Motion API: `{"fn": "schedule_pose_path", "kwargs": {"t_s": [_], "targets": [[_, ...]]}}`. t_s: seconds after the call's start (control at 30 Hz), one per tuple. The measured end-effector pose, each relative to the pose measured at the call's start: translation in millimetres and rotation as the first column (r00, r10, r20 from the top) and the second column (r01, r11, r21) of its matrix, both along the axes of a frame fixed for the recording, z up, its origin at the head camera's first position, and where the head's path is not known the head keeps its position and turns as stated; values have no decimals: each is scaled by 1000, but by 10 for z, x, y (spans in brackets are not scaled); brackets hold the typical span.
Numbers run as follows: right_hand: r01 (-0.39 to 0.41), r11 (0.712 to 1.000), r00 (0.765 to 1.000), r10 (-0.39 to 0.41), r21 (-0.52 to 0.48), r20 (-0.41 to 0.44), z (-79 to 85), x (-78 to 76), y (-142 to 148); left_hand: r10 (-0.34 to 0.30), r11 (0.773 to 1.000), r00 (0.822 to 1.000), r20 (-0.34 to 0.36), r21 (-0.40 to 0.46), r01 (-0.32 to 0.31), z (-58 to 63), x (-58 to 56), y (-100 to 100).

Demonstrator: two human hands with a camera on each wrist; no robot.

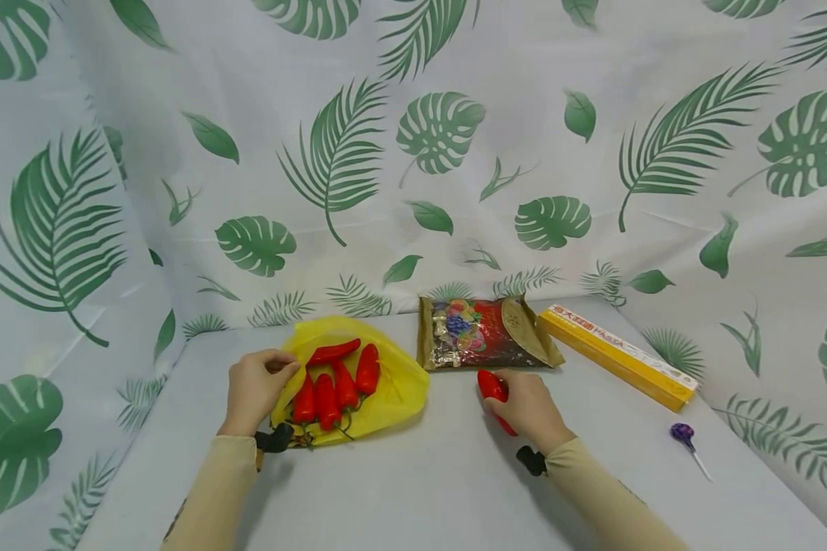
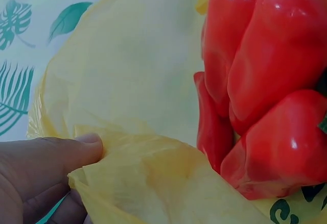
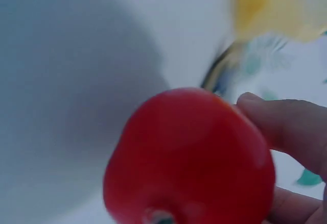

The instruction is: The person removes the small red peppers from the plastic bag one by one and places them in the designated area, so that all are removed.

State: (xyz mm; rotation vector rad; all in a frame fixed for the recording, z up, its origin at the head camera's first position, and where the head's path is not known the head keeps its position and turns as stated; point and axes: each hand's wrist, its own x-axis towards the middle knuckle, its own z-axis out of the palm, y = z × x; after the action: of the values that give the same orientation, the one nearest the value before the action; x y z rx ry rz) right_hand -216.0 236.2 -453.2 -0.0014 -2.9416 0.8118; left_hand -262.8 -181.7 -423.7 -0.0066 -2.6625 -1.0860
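A thin yellow plastic bag [image 1: 403, 383] lies spread on the table at left of centre, its mouth wide. Several red peppers [image 2: 276, 45] rest in it, stems toward the person. My left hand [image 1: 258, 386] pinches the bag's left edge between thumb and fingers, as the left wrist view shows closely. To the right of the bag, my right hand [image 1: 527, 409] holds another red pepper [image 3: 189, 157] over the table. In the right wrist view its rounded stem end faces the camera, with thumb and fingers at its side.
Behind the right hand lies a brown and red candy packet [image 1: 485, 334] with fruit pictures. A long yellow and white box [image 1: 620, 356] slants to its right. Nearer the right edge is a purple lollipop [image 1: 684, 438]. Leaf-printed cloth [image 1: 441, 222] rises behind the table.
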Motion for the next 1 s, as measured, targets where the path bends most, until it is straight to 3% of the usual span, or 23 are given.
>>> {"fn": "schedule_pose_path", "kwargs": {"t_s": [0.23,0.5,0.67,0.87,1.0], "targets": [[60,997,996,-63,39,65,-177,64,457,10,1000,1000,2,-22,-10,-28,45,-38],[147,984,972,-162,101,170,-76,177,852,-12,1000,1000,-25,-18,11,-4,20,-2],[132,983,968,-155,129,196,-10,154,902,-8,1000,999,-43,-21,7,2,16,-39],[129,974,959,-171,187,226,53,161,902,-5,1000,1000,-17,6,5,-20,-16,-3],[140,965,968,-180,220,172,100,164,810,-4,1000,1000,-19,28,5,-51,-25,35]]}}
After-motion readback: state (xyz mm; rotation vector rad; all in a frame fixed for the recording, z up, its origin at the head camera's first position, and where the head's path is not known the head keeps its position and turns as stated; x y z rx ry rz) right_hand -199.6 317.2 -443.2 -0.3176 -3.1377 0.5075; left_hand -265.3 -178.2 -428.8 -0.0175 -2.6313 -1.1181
